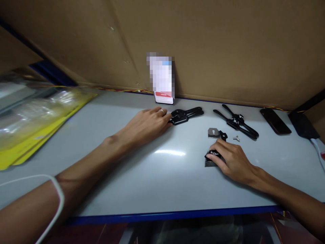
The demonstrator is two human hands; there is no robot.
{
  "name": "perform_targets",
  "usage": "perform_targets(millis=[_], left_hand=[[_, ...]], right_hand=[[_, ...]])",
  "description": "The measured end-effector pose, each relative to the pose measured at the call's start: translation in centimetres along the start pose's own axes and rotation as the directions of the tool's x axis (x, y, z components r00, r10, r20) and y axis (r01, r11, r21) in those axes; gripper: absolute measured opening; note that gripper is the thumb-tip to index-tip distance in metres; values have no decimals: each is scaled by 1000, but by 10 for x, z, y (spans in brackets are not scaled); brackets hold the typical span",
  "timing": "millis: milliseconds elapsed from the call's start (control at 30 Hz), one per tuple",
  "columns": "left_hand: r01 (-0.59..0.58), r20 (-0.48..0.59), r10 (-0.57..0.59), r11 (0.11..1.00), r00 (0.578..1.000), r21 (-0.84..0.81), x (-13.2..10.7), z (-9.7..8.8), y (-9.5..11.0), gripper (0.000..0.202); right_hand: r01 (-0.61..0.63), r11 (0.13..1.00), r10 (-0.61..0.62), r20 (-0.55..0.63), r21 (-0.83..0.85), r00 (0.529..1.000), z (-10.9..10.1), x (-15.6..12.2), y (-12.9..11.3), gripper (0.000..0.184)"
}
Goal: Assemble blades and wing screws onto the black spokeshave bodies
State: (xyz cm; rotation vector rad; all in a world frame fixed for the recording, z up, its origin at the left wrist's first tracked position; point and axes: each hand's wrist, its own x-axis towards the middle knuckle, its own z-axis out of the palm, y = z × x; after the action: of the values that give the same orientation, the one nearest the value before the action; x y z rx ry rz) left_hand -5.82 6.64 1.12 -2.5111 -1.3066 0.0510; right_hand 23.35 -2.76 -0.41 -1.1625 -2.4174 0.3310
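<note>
My left hand [152, 120], a ring on one finger, is closed over the left end of black spokeshaves [181, 116], which look stacked; their other handles point right. Nearer the front edge, my right hand [232, 157] pinches a black lever cap [214, 153], with a grey metal blade [210, 164] showing under it. Just beyond the right hand lie a loose slotted blade [213, 132], another black cap [222, 135] and a small silver screw [236, 138]. Two more spokeshaves [236, 122] rest crossed behind these parts.
A phone [164, 98] with a lit, blurred screen leans on the cardboard wall [215, 51]. Another phone [275, 121] and a black device [304, 124] lie at the right. Yellow plastic-wrapped packs [45, 135] cover the left. A white cable [59, 196] crosses my left forearm.
</note>
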Motion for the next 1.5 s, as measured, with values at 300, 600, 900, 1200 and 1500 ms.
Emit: perform_targets(millis=[300,600,900,1200,1500], left_hand=[[69,-28,-69,998,997,4,1,5,5,23],[107,-91,-111,993,990,-41,0,-6,15,24],[15,-125,-20,999,992,-40,-3,-6,23,22],[24,-121,-30,998,992,-54,-3,-8,25,24],[-12,-152,2,998,988,-66,-4,-6,26,29]], right_hand=[[-27,1000,27,4,-8,1000,2,0,2,25],[-94,966,58,-153,-240,987,-5,9,25,26],[-149,935,95,-177,-322,980,-4,15,48,19],[-216,972,178,-315,-91,932,-23,23,57,13],[-338,924,243,-409,-178,880,-65,22,81,25]])
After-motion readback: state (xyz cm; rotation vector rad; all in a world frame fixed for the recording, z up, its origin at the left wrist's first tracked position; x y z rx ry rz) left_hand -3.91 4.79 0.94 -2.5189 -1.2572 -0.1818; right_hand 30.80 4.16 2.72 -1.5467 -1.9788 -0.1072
